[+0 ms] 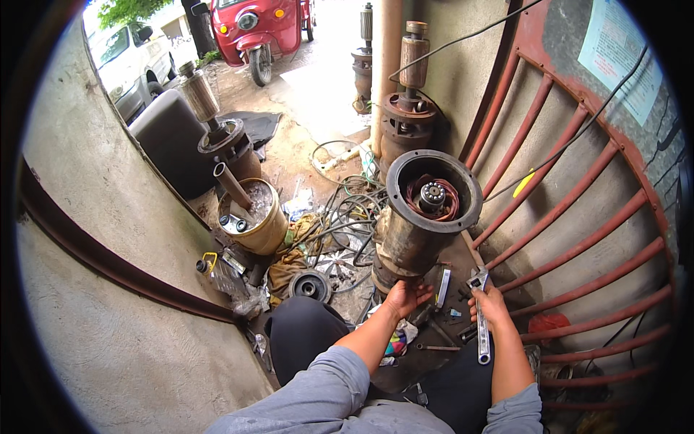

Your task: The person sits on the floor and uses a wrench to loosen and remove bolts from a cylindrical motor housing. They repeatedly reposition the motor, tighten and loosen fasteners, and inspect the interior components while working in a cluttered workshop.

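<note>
We have the left hand [405, 295] pressed against the lower flank of the big motor housing [412, 235], its grip spread flat on the metal rather than closed around anything, steadying the body where it stands on the ground. The right hand [491, 307] has its grip clamped on the handle of an adjustable wrench [481, 318], whose jaw end points up, just beside the housing's base and not touching any fastener that we can see. Above the left grip the housing's end is already open: no cover sits on the round flange [434, 192], and the copper windings and the shaft end [432, 195] show inside. So we judge the opening done and the work on the lower part not yet begun. Below and between both grips loose tools [442, 278] lie on the floor; left of them lie a pulley [311, 286] and tangled cables [347, 217].
</note>
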`<state>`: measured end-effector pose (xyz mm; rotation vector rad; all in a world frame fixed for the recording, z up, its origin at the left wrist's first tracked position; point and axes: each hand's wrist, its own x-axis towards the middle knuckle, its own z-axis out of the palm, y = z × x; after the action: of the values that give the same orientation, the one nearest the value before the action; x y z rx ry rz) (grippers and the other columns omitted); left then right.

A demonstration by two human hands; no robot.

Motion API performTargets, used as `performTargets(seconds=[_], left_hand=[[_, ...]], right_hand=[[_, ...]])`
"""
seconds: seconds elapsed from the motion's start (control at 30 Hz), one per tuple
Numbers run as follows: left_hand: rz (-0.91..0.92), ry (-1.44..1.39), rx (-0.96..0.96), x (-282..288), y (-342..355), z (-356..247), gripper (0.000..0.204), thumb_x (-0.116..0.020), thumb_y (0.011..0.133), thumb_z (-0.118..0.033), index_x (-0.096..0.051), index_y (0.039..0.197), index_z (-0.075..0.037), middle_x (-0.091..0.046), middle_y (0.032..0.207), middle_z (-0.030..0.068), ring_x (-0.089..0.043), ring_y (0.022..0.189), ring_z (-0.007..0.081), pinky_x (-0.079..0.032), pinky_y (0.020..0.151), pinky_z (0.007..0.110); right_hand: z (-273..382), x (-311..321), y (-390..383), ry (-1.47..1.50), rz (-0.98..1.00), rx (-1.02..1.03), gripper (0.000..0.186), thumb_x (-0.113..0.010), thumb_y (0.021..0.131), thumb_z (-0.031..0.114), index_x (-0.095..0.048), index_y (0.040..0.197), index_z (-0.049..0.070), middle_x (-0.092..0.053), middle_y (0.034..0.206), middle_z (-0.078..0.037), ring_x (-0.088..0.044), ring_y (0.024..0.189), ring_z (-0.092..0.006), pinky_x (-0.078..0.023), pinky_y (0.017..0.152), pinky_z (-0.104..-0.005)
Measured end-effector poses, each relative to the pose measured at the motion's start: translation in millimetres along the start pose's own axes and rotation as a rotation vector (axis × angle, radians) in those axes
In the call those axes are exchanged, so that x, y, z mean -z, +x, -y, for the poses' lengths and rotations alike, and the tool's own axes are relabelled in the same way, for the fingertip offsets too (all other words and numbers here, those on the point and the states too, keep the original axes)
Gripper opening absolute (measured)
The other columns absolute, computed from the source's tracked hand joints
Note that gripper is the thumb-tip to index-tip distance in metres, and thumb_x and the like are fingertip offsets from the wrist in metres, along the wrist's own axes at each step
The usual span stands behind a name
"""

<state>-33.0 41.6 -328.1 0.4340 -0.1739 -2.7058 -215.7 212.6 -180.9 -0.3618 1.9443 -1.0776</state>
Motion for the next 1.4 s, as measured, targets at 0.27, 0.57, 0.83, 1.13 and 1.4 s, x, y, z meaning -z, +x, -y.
performTargets(seconds=[0.27, 0.57, 0.83, 1.13, 1.4], left_hand=[[0.084, 0.019, 0.046, 10.9, 4.8, -0.6, 0.029, -0.060, 0.095, -0.035, -0.066, 0.106, -0.009, -0.069, 0.095, 0.0070, -0.068, 0.104, 0.0304, -0.052, 0.101, 0.052], [0.200, -0.021, 0.043, 17.3, 8.4, -0.2, 0.028, -0.056, 0.097, -0.034, -0.065, 0.103, -0.009, -0.065, 0.087, 0.0060, -0.068, 0.096, 0.0290, -0.052, 0.099, 0.051], [-0.128, 0.015, -0.014, -1.6, 4.6, 2.7, 0.027, -0.051, 0.100, -0.036, -0.060, 0.090, -0.011, -0.056, 0.078, 0.0032, -0.063, 0.085, 0.0261, -0.050, 0.101, 0.051], [-0.144, 0.007, -0.005, -3.0, 0.9, 2.4, 0.027, -0.055, 0.098, -0.037, -0.056, 0.084, -0.014, -0.053, 0.074, 0.0019, -0.062, 0.089, 0.0264, -0.047, 0.101, 0.050], [-0.139, 0.043, -0.014, -11.5, -2.2, 2.5, 0.025, -0.057, 0.098, -0.035, -0.056, 0.086, -0.013, -0.052, 0.074, 0.0015, -0.063, 0.091, 0.0266, -0.049, 0.099, 0.049]], right_hand=[[1.6, -1.2, -2.2, -0.004, 0.001, 0.032, 0.029, -0.061, 0.100, 0.026, -0.057, 0.115, 0.002, -0.062, 0.081, -0.007, -0.059, 0.055, -0.0163, -0.052, 0.045, -0.0336], [4.7, -2.0, -5.5, -0.003, 0.011, 0.042, 0.029, -0.060, 0.100, 0.024, -0.056, 0.119, 0.002, -0.062, 0.080, -0.007, -0.059, 0.055, -0.0166, -0.052, 0.044, -0.0339], [5.0, -1.9, -3.8, -0.019, 0.001, 0.005, 0.032, -0.058, 0.101, 0.022, -0.054, 0.123, 0.000, -0.063, 0.080, -0.009, -0.059, 0.054, -0.0167, -0.052, 0.044, -0.0337], [4.4, -2.3, -4.7, -0.021, 0.003, 0.029, 0.029, -0.060, 0.100, 0.023, -0.055, 0.117, 0.000, -0.063, 0.080, -0.009, -0.059, 0.055, -0.0168, -0.052, 0.044, -0.0337], [6.8, -2.7, -9.9, -0.050, -0.008, 0.028, 0.028, -0.060, 0.101, 0.025, -0.059, 0.112, 0.000, -0.062, 0.081, -0.007, -0.059, 0.056, -0.0157, -0.052, 0.045, -0.0328]])
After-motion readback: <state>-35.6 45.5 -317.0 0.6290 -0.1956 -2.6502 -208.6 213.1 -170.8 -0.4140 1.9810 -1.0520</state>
